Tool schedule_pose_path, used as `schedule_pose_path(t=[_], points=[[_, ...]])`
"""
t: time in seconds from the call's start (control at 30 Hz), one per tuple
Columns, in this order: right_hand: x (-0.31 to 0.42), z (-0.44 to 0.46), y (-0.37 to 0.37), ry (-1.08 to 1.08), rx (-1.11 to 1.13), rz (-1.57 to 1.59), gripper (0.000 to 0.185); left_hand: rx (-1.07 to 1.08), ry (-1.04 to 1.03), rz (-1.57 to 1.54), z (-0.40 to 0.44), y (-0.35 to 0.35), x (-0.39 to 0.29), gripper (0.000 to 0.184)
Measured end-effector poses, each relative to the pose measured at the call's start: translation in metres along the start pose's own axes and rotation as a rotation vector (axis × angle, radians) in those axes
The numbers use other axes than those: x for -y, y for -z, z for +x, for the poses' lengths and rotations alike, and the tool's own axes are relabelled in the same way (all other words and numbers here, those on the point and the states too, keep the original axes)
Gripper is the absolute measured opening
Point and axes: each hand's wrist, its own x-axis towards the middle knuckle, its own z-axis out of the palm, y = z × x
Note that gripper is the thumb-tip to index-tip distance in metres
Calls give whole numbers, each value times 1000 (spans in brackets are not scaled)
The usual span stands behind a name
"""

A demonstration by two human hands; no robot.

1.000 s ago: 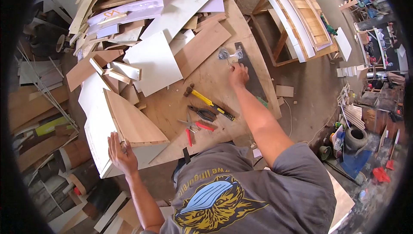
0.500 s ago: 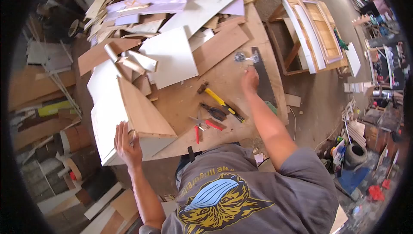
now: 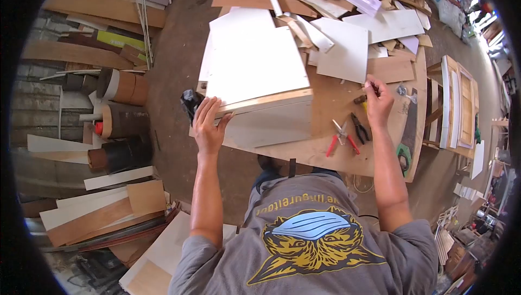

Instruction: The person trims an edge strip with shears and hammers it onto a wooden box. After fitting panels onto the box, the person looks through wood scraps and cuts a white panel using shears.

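Note:
A box of white panels with a raw wood edge sits on the left of the worktable. My left hand lies on its near left corner, fingers flat on the top and thumb along the edge. My right hand is raised over the table right of the box, thumb and fingertips pinched together; whatever is between them is too small to make out. Below it are a hammer, partly hidden by the hand, black-handled pliers and red-handled pincers. A small clear bag lies by the handsaw.
Offcuts and boards are heaped across the table's far side. A black object shows beyond the box's left edge. A wooden frame piece stands on the right. Stacked boards and rolls line the left floor.
My right hand has come away from the small clear bag, back toward the box, and its fingers are now pinched. My left hand stays at the box's edge. The view has swung left.

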Motion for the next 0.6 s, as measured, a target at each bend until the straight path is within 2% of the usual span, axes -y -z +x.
schedule_pose_path(t=[0.1,0.2,0.27,0.37,0.5,0.6], points=[[82,-34,-57,54,36,159,19,-15,97,-371,-14,5,45,47],[139,-64,-116,238,133,144,17,2,179,-638,-18,2,64,51],[171,-84,-158,256,215,215,13,8,95,-708,-18,-2,75,53],[202,-114,-206,132,410,234,13,10,-40,-641,-21,-1,85,56],[217,-136,-248,90,629,176,15,23,-5,-721,-23,1,85,61],[230,-138,-258,186,715,36,14,-19,-44,-776,-22,-8,93,56]])
